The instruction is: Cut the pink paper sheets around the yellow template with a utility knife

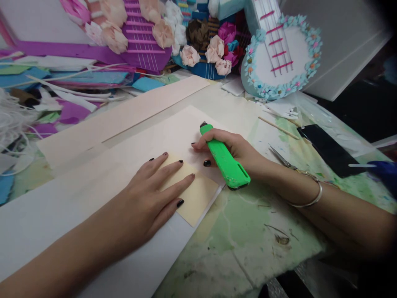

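My left hand (156,188) lies flat with spread fingers on a small cream sheet of paper (198,203). Beneath that sheet is a large white sheet (124,265) running across the table toward the lower left. In my right hand (235,151) is a bright green box cutter (228,161), its metal tip pointing up and away from me. The thumb and fingers wrap around its handle, just beyond the cream sheet's right side. A pale peach sheet (186,128) extends behind both hands.
A long peach strip (124,120) lies farther back. Scissors (282,158), a thin wooden stick (279,127) and a black phone-like slab (331,149) are at right. Paper scraps (74,109) and white cord (14,124) crowd the left; decorated paper guitars (279,58) stand behind.
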The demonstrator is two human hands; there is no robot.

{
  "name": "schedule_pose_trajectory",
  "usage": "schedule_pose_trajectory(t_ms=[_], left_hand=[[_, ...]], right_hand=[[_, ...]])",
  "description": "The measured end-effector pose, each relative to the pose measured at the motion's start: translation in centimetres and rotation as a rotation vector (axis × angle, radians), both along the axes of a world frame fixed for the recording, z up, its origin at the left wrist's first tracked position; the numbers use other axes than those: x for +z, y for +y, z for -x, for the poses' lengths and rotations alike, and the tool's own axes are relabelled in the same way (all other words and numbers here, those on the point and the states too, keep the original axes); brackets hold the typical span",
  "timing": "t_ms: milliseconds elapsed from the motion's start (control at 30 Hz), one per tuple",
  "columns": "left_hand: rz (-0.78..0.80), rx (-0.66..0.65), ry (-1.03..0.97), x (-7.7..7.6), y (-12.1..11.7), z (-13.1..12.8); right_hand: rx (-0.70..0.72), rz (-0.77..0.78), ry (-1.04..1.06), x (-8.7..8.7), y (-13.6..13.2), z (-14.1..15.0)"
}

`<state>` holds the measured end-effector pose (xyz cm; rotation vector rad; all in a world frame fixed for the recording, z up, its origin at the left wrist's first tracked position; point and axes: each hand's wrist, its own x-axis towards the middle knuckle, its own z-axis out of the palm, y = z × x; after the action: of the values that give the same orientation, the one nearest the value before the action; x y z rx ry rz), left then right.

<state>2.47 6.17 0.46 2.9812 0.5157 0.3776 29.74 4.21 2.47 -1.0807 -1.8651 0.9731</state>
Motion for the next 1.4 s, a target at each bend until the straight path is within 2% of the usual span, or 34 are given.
schedule_pose_trajectory(t_ms=[233, 467, 633, 700, 867, 1167, 1300, 1400], left_hand=[[0.023, 0.01, -0.025, 0.1, -0.1, 0.0], [-0.017, 0.022, -0.047, 0.2, -0.3, -0.5], [-0.192, 0.034, -0.104, 1.0, -1.9, -1.2], [-0.28, -0.017, -0.095, 1.3, -2.8, -1.5], [-0.421, -0.014, -0.14, 1.3, -4.2, -2.0], [-0.406, 0.008, -0.114, 1.2, -4.5, -2.0], [-0.408, 0.035, -0.066, 0.8, -5.0, -1.8], [-0.407, 0.052, -0.058, 0.5, -5.3, -1.7]], right_hand=[[0.006, -0.029, -0.024, 0.0, 0.0, 0.0], [0.003, -0.024, -0.054, 0.1, 0.0, 0.0], [-0.032, 0.013, -0.063, 0.2, -0.1, 0.0], [-0.038, 0.013, -0.079, 0.2, -0.2, 0.1], [-0.036, 0.002, -0.172, 0.2, -0.3, 0.1], [-0.025, 0.005, -0.299, 0.1, -0.5, -0.2], [0.017, 0.007, -0.412, 0.5, -0.9, -0.1], [0.053, 0.002, -0.415, 0.6, -1.2, -0.1]])
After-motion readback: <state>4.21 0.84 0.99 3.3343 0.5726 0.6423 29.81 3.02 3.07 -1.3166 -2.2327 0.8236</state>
